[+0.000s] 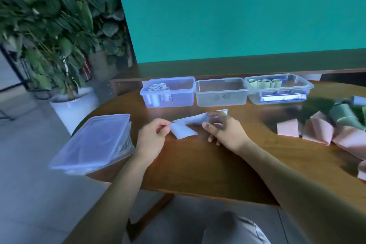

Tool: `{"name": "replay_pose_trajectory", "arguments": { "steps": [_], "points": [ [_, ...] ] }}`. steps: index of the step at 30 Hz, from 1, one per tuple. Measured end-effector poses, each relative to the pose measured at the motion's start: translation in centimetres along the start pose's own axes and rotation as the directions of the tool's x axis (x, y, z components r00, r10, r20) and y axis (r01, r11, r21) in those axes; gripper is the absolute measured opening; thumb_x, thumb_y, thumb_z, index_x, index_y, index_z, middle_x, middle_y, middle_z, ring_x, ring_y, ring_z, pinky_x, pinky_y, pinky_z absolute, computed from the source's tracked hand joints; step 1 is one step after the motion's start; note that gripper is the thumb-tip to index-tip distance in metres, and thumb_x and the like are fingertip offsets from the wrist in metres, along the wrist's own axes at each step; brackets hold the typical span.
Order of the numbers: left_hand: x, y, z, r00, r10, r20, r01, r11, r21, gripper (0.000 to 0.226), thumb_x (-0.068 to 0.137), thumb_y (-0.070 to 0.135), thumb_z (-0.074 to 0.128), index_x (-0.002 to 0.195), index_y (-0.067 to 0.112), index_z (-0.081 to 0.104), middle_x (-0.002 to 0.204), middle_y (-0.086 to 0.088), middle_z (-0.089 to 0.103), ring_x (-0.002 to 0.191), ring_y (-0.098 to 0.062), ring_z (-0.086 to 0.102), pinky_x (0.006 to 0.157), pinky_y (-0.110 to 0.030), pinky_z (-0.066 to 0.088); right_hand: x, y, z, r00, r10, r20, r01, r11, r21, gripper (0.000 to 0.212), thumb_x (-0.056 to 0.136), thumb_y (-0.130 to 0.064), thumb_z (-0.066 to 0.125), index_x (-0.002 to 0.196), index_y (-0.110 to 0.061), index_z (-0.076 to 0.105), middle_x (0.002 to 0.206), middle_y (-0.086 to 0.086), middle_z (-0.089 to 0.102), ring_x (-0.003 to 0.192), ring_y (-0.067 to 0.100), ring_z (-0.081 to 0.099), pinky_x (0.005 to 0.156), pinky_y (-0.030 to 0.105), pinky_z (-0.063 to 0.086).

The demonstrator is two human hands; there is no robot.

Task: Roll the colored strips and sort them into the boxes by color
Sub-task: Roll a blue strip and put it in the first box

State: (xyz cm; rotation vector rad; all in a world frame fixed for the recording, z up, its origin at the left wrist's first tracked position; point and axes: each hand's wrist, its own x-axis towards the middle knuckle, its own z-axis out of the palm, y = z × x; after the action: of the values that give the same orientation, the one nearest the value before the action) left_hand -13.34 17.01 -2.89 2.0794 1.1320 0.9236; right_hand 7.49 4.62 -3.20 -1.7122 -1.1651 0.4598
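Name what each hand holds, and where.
Left hand pinches the white strip at its near, curled end; right hand holds its far end.

wooden table and what sits on it

brown wooden table (198,164) carries three clear boxes (221,91) in a row at back, stacked lids (93,144) at left edge, pink and green strips (324,127) heaped right, white strip (184,130) centre.

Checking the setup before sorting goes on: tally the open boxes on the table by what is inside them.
Boxes holding white rolls: 1
Boxes holding green rolls: 1
Boxes with nothing visible inside: 1
Total: 3 open boxes
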Motion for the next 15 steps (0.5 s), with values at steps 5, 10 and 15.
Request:
{"name": "replay_pose_trajectory", "arguments": {
  "steps": [5, 10, 15],
  "points": [
    [-0.1, -0.8, -0.7, 0.998, -0.055, -0.037, 0.051, 0.994, -0.100, 0.024, 0.101, 0.018, 0.054, 0.107, 0.033, 0.071, 0.105, 0.016, 0.070, 0.102, -0.006, 0.062, 0.090, -0.027, 0.049, 2.0, -0.3, 1.7, 0.997, -0.028, 0.072, 0.026, 0.999, 0.020, 0.046, 0.096, -0.037, 0.068, 0.139, -0.027, 0.055, 0.118, -0.011, 0.067, 0.057, 0.023, 0.069, 0.052, 0.022, 0.050],
    [0.2, -0.4, -0.6, 0.989, -0.148, 0.020, 0.149, 0.964, -0.218, 0.022, 0.090, 0.037, 0.051, 0.093, 0.042, 0.072, 0.099, 0.018, 0.070, 0.102, -0.008, 0.065, 0.097, -0.038, 0.052, 3.8, -0.5, 2.2, 0.990, -0.059, 0.127, 0.058, 0.998, 0.013, 0.046, 0.096, -0.032, 0.068, 0.140, -0.029, 0.054, 0.131, -0.012, 0.061, 0.053, 0.009, 0.064, 0.049, 0.021, 0.047],
    [0.0, -0.4, -0.6, 0.991, -0.136, 0.014, 0.135, 0.954, -0.269, 0.018, 0.088, 0.051, 0.055, 0.090, 0.040, 0.070, 0.093, 0.018, 0.072, 0.098, -0.010, 0.068, 0.096, -0.044, 0.053, 4.6, -0.8, 2.8, 0.977, -0.085, 0.194, 0.086, 0.996, 0.005, 0.035, 0.096, -0.034, 0.069, 0.129, -0.034, 0.060, 0.125, -0.016, 0.066, 0.060, 0.009, 0.065, 0.057, 0.014, 0.048]
  ]
}}
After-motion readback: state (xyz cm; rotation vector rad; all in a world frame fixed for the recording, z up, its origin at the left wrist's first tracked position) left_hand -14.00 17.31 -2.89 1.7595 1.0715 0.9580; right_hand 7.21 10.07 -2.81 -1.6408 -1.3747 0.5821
